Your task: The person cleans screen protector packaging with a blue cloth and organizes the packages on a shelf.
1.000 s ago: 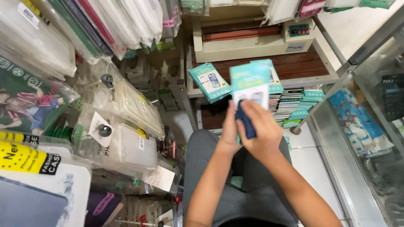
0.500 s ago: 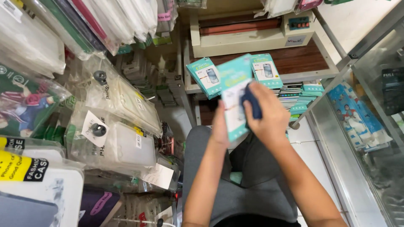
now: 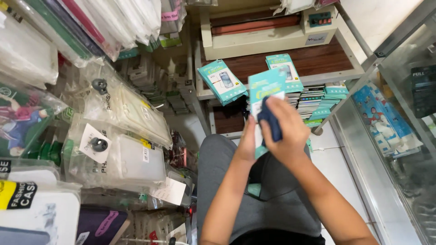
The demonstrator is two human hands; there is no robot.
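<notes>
My left hand (image 3: 247, 144) holds a flat teal and white package (image 3: 264, 88) upright by its lower edge, above my lap in grey trousers (image 3: 218, 172). My right hand (image 3: 286, 131) is closed on a dark blue cloth (image 3: 270, 120) and presses it against the front of the package. The lower half of the package is hidden behind both hands.
Two similar teal packages (image 3: 222, 81) lie on a low wooden shelf (image 3: 318, 61) ahead, under a beige laminating machine (image 3: 268, 29). More packages are stacked below (image 3: 318, 100). Bagged phone cases (image 3: 118, 154) crowd the left. A glass counter (image 3: 399, 136) stands at the right.
The view has shifted a little. The package has stayed upright in my left hand while my right hand with the blue cloth has slid across its front.
</notes>
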